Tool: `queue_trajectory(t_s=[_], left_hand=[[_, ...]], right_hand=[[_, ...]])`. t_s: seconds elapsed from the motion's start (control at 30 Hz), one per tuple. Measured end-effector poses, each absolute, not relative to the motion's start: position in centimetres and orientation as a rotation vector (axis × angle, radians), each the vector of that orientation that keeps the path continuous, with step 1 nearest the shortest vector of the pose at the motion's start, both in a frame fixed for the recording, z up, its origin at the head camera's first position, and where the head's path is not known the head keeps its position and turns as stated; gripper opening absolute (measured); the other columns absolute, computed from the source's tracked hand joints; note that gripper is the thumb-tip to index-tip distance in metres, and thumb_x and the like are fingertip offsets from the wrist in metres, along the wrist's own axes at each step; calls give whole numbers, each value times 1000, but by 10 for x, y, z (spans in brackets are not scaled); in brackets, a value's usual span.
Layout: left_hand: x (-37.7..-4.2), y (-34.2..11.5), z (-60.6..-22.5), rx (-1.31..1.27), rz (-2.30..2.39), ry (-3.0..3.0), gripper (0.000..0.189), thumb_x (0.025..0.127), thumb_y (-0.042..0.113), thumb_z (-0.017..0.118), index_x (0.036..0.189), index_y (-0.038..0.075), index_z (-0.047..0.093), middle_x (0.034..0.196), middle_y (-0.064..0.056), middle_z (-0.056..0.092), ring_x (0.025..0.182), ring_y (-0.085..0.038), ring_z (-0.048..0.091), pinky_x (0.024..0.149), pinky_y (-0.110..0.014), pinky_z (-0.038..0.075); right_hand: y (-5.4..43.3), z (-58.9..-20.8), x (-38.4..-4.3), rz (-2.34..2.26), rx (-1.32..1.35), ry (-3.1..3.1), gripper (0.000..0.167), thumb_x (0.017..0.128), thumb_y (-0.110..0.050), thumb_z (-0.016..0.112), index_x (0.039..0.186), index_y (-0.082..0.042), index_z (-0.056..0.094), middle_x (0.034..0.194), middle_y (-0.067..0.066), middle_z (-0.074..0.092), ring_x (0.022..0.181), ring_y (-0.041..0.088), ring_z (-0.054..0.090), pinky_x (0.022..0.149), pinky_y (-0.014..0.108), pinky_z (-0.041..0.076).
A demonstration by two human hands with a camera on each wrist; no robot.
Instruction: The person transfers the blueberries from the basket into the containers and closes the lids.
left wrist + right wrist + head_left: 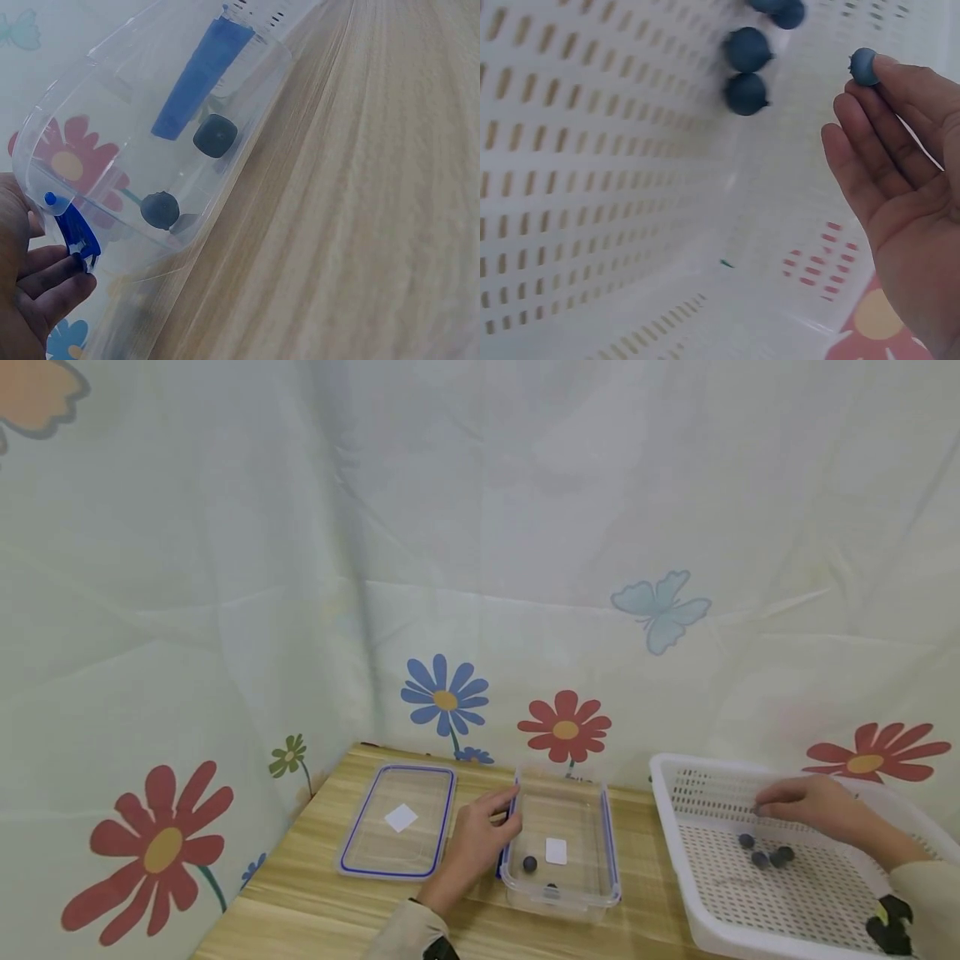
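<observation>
My right hand (817, 806) is over the white basket (684, 881), pinching a blueberry (864, 67) between thumb and fingertips. Below it, several more blueberries (748, 49) lie together on the basket's floor. At the middle of the table stands a clear plastic box (566, 814) without its lid. Two blueberries (215, 136) rest inside, near its front end. My left hand (478, 831) grips the box's left wall, with fingers against a blue side latch (79, 232). A white square label (556, 852) shows at the box's bottom.
Left of the box, a clear lid (393, 850) with a blue seal lies flat on the wooden table (292, 902). Behind the table hangs a pale curtain (495, 510) printed with flowers and butterflies. The basket's raised rim stands right of the box.
</observation>
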State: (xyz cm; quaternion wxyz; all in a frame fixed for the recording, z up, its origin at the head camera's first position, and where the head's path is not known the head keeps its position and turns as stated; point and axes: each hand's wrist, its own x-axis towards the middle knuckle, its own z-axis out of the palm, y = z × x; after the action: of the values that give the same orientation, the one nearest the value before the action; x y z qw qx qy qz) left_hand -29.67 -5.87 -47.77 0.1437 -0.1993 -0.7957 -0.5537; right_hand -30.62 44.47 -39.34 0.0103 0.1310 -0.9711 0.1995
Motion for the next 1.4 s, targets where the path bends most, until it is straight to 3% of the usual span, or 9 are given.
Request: queue_trajectory(t_s=[0.27, 0.57, 0.7, 0.83, 0.93, 1.0, 1.1, 1.3, 1.4], left_hand=[[-296, -59, -476, -563, -1574, -2302, 42, 96, 5, 68, 138, -2, 70, 136, -18, 69, 119, -32, 70, 91, -37, 62], [-297, -59, -477, -576, -1590, -2279, 41, 96, 4, 70, 136, -2, 71, 134, -19, 69, 118, -35, 70, 91, -38, 62], [-297, -59, -475, -574, -1596, -2279, 41, 96, 5, 70, 136, -1, 71, 134, -20, 70, 118, -35, 70, 91, -39, 62], [-296, -59, -473, -569, -1604, -2278, 41, 95, 5, 71, 136, -3, 71, 133, -20, 70, 118, -36, 70, 91, -42, 62], [-297, -59, -473, -567, -1602, -2280, 41, 95, 5, 70, 136, -4, 70, 133, -20, 70, 118, -36, 70, 91, -45, 62], [-297, -60, -472, -565, -1595, -2286, 41, 96, 5, 70, 136, -4, 70, 133, -20, 70, 118, -35, 70, 92, -46, 62], [-298, -60, -473, -564, -1583, -2295, 41, 96, 5, 70, 136, -4, 70, 133, -20, 70, 118, -35, 70, 91, -46, 62], [-298, -60, -474, -564, -1593, -2305, 42, 96, 5, 69, 137, -4, 69, 134, -19, 70, 118, -34, 70, 91, -43, 62], [-297, -60, -473, -571, -1586, -2305, 42, 96, 4, 69, 137, -4, 69, 133, -19, 70, 118, -34, 70, 91, -44, 62]], right_hand=[[432, -366, -297, 888, 246, -3004, 46, 100, -29, 75, 130, 5, 71, 115, 22, 74, 85, 28, 70, 68, 37, 65], [411, -340, -292, 916, 258, -2873, 50, 102, -37, 73, 133, 3, 70, 117, 24, 74, 87, 28, 71, 64, 31, 62], [403, -326, -288, 855, 289, -2814, 49, 103, -37, 72, 134, 1, 71, 125, 26, 71, 102, 37, 68, 70, 28, 57], [392, -313, -283, 800, 291, -2782, 49, 104, -40, 70, 135, -2, 71, 133, 27, 68, 118, 48, 62, 81, 44, 58], [383, -306, -279, 818, 283, -2777, 52, 104, -42, 69, 137, -3, 69, 135, 28, 66, 122, 50, 60, 87, 60, 56], [376, -302, -275, 832, 281, -2767, 51, 104, -42, 69, 137, -3, 69, 135, 27, 67, 122, 49, 60, 88, 62, 56], [367, -298, -270, 857, 277, -2751, 50, 103, -42, 70, 137, -6, 71, 133, 24, 69, 120, 41, 63, 86, 51, 57], [356, -295, -262, 905, 277, -2694, 44, 101, -41, 74, 133, -11, 74, 127, 16, 74, 101, -7, 60, 77, 18, 51], [351, -297, -258, 924, 294, -2644, 40, 100, -37, 76, 130, -11, 76, 120, 9, 77, 95, -13, 59, 75, 12, 49]])
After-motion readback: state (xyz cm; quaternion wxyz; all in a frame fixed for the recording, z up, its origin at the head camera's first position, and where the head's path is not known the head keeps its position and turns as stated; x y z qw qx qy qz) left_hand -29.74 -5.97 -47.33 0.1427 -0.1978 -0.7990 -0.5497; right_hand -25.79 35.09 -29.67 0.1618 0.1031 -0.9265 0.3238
